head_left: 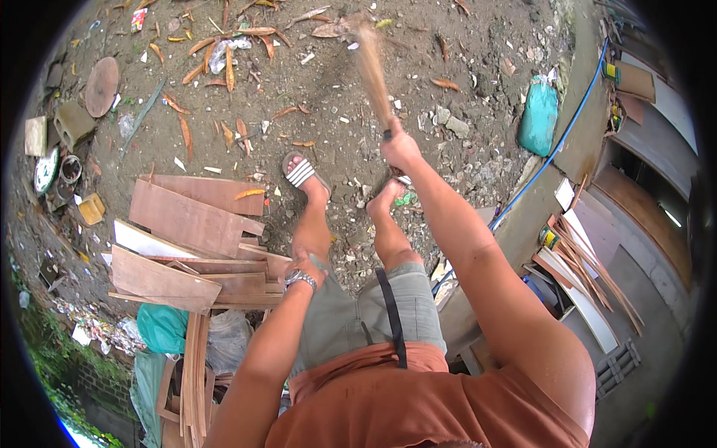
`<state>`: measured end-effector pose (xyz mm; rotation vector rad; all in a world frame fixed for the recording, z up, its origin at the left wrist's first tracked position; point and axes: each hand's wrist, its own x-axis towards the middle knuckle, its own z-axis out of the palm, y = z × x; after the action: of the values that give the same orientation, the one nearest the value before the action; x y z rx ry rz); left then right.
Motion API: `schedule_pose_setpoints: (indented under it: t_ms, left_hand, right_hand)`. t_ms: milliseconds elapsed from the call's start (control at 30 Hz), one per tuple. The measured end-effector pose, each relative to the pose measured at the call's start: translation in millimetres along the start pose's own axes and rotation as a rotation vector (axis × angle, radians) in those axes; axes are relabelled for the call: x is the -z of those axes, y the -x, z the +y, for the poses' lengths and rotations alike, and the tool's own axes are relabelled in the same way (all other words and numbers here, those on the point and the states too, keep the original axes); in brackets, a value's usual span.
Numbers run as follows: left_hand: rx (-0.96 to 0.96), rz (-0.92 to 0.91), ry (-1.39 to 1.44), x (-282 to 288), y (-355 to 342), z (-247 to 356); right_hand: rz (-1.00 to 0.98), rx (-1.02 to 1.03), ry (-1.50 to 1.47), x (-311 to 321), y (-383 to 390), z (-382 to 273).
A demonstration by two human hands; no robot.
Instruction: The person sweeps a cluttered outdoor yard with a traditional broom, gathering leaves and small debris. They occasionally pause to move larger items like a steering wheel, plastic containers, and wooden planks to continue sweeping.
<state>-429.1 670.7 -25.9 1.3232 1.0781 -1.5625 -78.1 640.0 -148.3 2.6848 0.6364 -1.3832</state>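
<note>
My right hand is closed around the dark-bound end of a tan stick broom, with that arm stretched forward. The broom is smeared by motion, and its far tip is over the dirt near some brown leaves. My left hand, with a metal watch at the wrist, lies on my left knee and holds nothing. Dry curled leaves, a scrap of clear plastic and small pale bits are scattered across the bare ground.
Beside my left leg lies a pile of wooden boards. Teal sacks stand at the lower left and at the right. A blue hose runs along the concrete edge. Wood strips lean at the right.
</note>
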Motion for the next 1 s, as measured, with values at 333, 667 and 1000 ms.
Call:
schedule_pose_setpoints:
  t_ms: [333,667,1000]
  left_hand:
    - [-0.001,-0.017,0.081,5,12,-4]
    - [-0.202,0.104,-0.073,-4,-4,-17]
    - [-0.008,0.039,0.154,33,12,-5]
  right_hand:
    - [0.104,-0.562,-0.969,-107,179,-49]
    - [0.198,0.584,-0.245,-107,202,-185]
    - [-0.155,0.129,-0.075,7,56,-110]
